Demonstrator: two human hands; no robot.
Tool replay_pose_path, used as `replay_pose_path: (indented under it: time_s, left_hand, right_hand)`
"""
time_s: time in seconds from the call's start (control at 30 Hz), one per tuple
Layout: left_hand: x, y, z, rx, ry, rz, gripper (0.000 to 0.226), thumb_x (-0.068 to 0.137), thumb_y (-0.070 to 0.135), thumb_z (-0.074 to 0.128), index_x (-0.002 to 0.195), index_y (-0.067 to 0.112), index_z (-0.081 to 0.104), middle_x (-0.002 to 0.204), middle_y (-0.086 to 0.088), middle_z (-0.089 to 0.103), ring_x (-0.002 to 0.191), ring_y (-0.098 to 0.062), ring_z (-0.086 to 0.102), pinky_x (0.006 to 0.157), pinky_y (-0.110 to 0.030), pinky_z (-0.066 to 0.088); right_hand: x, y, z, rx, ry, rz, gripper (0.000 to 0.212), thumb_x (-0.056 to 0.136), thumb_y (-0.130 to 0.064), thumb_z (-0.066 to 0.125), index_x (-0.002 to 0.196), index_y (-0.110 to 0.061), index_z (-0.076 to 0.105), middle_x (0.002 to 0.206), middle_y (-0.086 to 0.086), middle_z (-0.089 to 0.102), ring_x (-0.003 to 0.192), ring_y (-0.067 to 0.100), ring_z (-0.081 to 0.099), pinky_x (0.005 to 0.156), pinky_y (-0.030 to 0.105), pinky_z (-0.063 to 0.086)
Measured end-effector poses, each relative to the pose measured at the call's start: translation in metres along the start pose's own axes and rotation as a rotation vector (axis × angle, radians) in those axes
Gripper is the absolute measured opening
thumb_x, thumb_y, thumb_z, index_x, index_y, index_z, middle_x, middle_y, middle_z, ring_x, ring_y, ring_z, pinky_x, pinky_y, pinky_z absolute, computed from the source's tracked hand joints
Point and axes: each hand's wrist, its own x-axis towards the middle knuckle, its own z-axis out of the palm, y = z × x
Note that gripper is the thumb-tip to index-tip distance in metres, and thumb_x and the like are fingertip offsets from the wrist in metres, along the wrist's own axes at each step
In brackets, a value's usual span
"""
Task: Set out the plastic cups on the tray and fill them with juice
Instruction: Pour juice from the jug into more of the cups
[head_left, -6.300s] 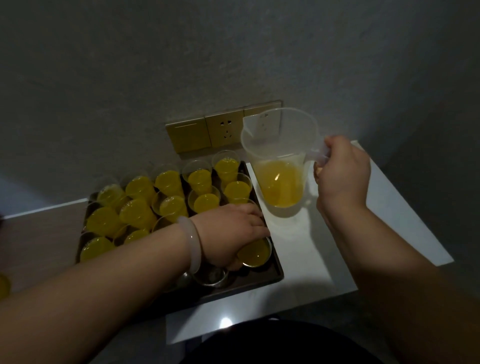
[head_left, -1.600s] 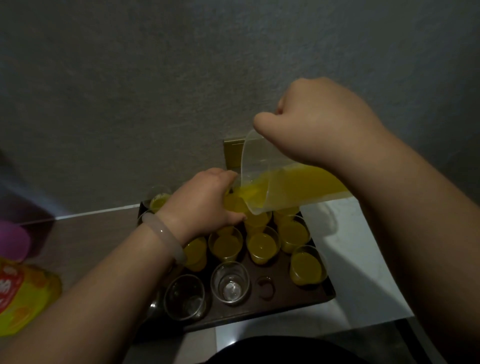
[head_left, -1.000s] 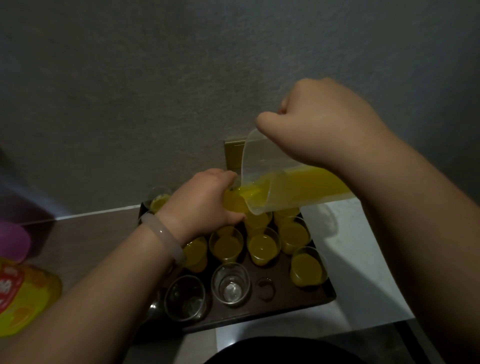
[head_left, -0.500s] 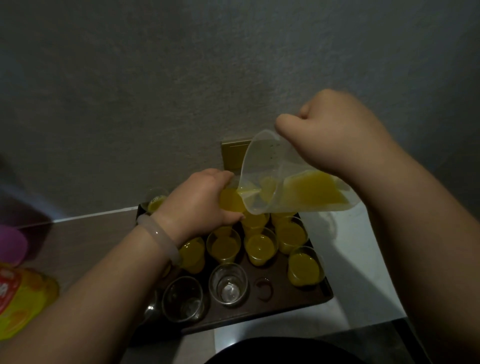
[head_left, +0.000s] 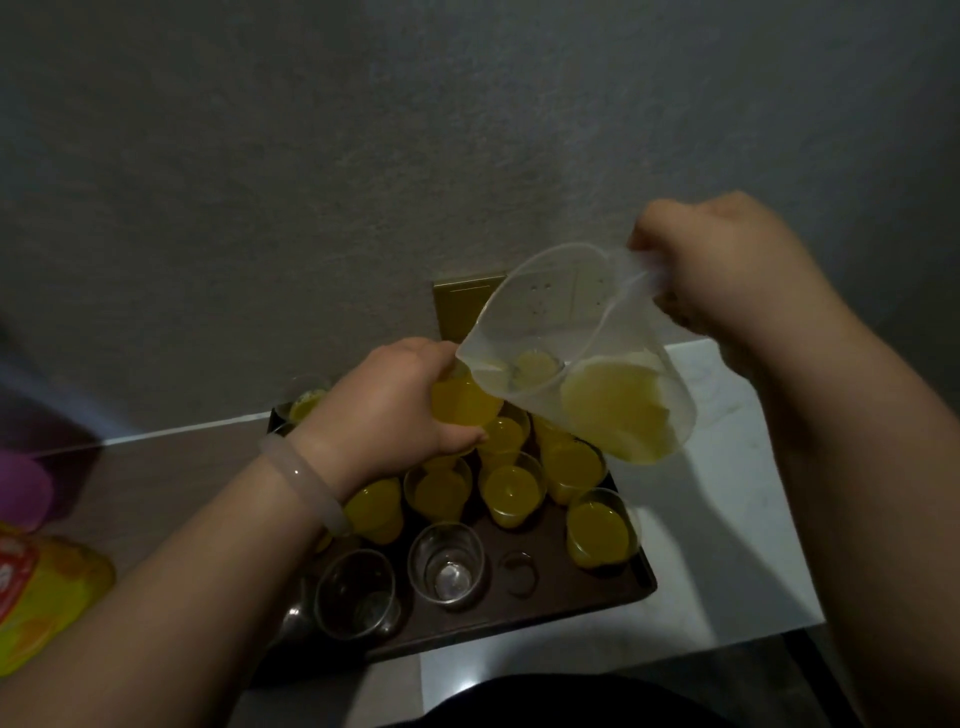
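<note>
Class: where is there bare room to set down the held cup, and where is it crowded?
Free: the tray gap between an empty cup and the front filled cup; the white counter right of it. Crowded: the back rows of filled cups.

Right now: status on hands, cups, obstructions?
Left hand grips a full cup above the tray. Right hand holds the tilted jug. Two empty cups in front. Nothing blocking them.

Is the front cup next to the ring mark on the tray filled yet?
Empty: the cup is clear, its bottom showing; cups behind it look yellow.
</note>
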Motion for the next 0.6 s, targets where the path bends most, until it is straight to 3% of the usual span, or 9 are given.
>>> replay_pose_path:
  time_s: [0.1, 0.23, 0.43, 0.6]
  left_hand:
    - [-0.003, 0.004, -0.003, -0.003, -0.002, -0.019, 0.074, 0.069, 0.05, 0.076, 0.133, 0.022, 0.05, 0.119, 0.005, 0.058, 0.107, -0.011, 0.054, 0.087, -0.023, 0.045]
    - [-0.007, 0.011, -0.009, 0.015, -0.021, -0.022, 0.071, 0.071, 0.05, 0.075, 0.13, 0.019, 0.052, 0.119, 0.003, 0.059, 0.107, -0.012, 0.054, 0.09, -0.027, 0.047]
    - [-0.009, 0.023, -0.006, 0.023, -0.068, 0.002, 0.078, 0.069, 0.051, 0.076, 0.136, 0.021, 0.047, 0.124, 0.004, 0.057, 0.109, -0.01, 0.054, 0.092, -0.023, 0.045]
    - [-0.005, 0.041, 0.008, 0.039, -0.217, 0.138, 0.083, 0.072, 0.052, 0.074, 0.142, 0.026, 0.039, 0.132, 0.008, 0.05, 0.114, -0.007, 0.049, 0.096, -0.021, 0.043]
  right_hand:
    - [0.002, 0.01, -0.01, 0.135, 0.034, 0.089, 0.029, 0.081, -0.021, 0.053, 0.054, -0.009, 0.05, 0.039, 0.0, 0.042, 0.036, 0.015, 0.036, 0.045, 0.028, 0.028]
    - [0.001, 0.022, -0.024, 0.217, 0.063, 0.159, 0.026, 0.083, -0.017, 0.051, 0.057, -0.011, 0.049, 0.034, -0.003, 0.042, 0.03, 0.011, 0.034, 0.039, 0.019, 0.024]
    - [0.003, 0.039, -0.04, 0.216, 0.129, 0.224, 0.023, 0.084, -0.023, 0.051, 0.063, -0.012, 0.053, 0.055, 0.005, 0.049, 0.037, 0.011, 0.04, 0.044, 0.024, 0.029]
    - [0.004, 0.049, -0.043, 0.25, 0.18, 0.267, 0.025, 0.083, -0.026, 0.051, 0.062, -0.015, 0.053, 0.061, 0.004, 0.05, 0.048, 0.014, 0.043, 0.049, 0.028, 0.031]
